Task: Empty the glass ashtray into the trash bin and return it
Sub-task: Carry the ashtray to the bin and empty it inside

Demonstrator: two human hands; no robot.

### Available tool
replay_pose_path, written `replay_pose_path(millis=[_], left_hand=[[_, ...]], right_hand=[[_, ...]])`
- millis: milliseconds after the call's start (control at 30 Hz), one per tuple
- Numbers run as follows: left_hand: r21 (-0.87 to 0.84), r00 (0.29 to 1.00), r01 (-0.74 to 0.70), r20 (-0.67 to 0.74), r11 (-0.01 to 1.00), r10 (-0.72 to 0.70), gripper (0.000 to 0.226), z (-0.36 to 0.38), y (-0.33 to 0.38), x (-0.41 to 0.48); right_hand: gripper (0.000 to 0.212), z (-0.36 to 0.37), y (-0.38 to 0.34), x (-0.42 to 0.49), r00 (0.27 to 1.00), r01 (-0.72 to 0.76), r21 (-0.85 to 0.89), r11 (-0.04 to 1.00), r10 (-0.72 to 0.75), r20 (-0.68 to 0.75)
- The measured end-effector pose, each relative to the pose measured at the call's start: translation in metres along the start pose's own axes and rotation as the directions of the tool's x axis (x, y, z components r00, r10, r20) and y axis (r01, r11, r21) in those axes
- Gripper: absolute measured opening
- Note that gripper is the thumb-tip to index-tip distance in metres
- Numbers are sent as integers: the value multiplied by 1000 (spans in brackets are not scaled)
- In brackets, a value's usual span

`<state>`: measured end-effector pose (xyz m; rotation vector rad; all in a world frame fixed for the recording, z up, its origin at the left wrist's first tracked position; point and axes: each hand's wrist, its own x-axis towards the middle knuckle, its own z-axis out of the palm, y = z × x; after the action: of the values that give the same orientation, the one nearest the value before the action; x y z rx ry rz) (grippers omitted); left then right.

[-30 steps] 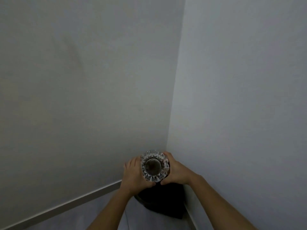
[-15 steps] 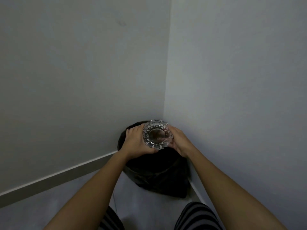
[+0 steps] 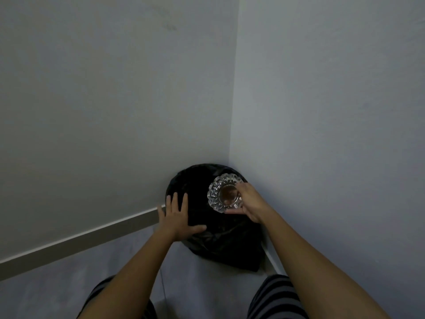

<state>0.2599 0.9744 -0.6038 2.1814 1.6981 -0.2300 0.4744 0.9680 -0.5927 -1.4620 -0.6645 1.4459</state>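
Grey floor [image 3: 57, 293] meets two plain matte walls in a corner. There, a black-bagged trash bin [image 3: 207, 236]. Over its 2 o'clock edge, the right hand [image 3: 250, 203] clamps the faceted glass ashtray [image 3: 224, 194]. The left hand [image 3: 178, 217] spreads, grip apart.

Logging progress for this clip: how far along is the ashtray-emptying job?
Done: the cut-glass ashtray has been carried over the black bag-lined trash bin in the corner. In hand: right hand has the grip on it, brown residue inside; left hand is open, off it. Left: tipping out, then returning it.
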Motion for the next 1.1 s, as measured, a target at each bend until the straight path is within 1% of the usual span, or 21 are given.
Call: replay_pose_path(millis=[67,133,200,267,300,333,400,433,467,500,533,600,633,667,700,733,767,833,933,1000,1100], left_hand=[[48,991,57,119,997,-62,121,4,-10,-3],[46,978,69,196,997,-77,127,15,-12,-7],[43,980,66,187,997,-73,136,27,-9,-10],[-4,988,81,132,997,-80,135,35,-9,-8],[-23,990,91,108,996,-89,133,38,-8,-7],[-19,992,97,87,995,-95,132,40,-6,-6],[17,992,105,67,994,-106,133,41,-2,-10],[30,992,108,60,994,-110,133,40,-1,-11],[34,992,110,53,993,-112,134,41,-2,-12],[32,993,109,47,994,-111,134,40,-1,-13],[25,993,106,44,994,-107,134,41,-2,-13],[20,994,99,43,995,-100,135,41,-2,-11],[30,995,92,42,995,-93,134,40,-2,-10],[51,996,77,41,996,-79,133,40,-2,-8],[77,998,53,42,996,-57,131,39,-1,-7],[103,999,27,42,994,-32,129,39,-2,-6],[120,999,6,41,993,-11,127,38,-2,-6],[118,999,-12,51,993,6,126,37,-4,-3],[47,998,13,60,999,-16,132,37,-6,-3],[7,998,28,58,1000,-29,135,37,-6,-4],[-15,997,38,61,999,-37,135,37,-5,-3]], right_hand=[[30,2,2,2,1000,-9,-19,1000,9,9],[28,1,1,1,1000,1,-133,991,-2,-10],[27,2,-2,-2,997,38,-295,955,-57,-57],[27,7,-6,-5,990,76,-501,862,-126,-66],[28,9,-7,-9,986,84,-617,782,-154,-61],[28,10,-6,-9,981,92,-736,670,-186,-47],[31,12,-3,-12,966,128,-930,344,-256,38],[34,13,-1,-13,950,172,-968,181,-289,115],[40,14,1,-14,930,220,-974,50,-311,194],[46,13,2,-13,914,252,-966,-49,-317,255],[51,13,2,-14,900,262,-956,-130,-324,291],[53,12,1,-17,868,249,-925,-287,-357,345],[50,11,-1,-19,813,251,-895,-368,-423,401],[47,11,-4,-20,740,254,-851,-460,-474,477],[45,9,-5,-21,695,254,-806,-535,-479,537],[45,7,-2,-20,656,251,-769,-588,-481,582],[45,3,1,-18,621,257,-740,-622,-480,619],[42,-3,5,-18,588,250,-718,-649,-488,646],[39,-6,3,-19,562,230,-709,-666,-505,656],[33,-11,13,-19,531,274,-664,-696,-466,708],[27,-29,37,-19,463,354,-568,-743,-389,796]])
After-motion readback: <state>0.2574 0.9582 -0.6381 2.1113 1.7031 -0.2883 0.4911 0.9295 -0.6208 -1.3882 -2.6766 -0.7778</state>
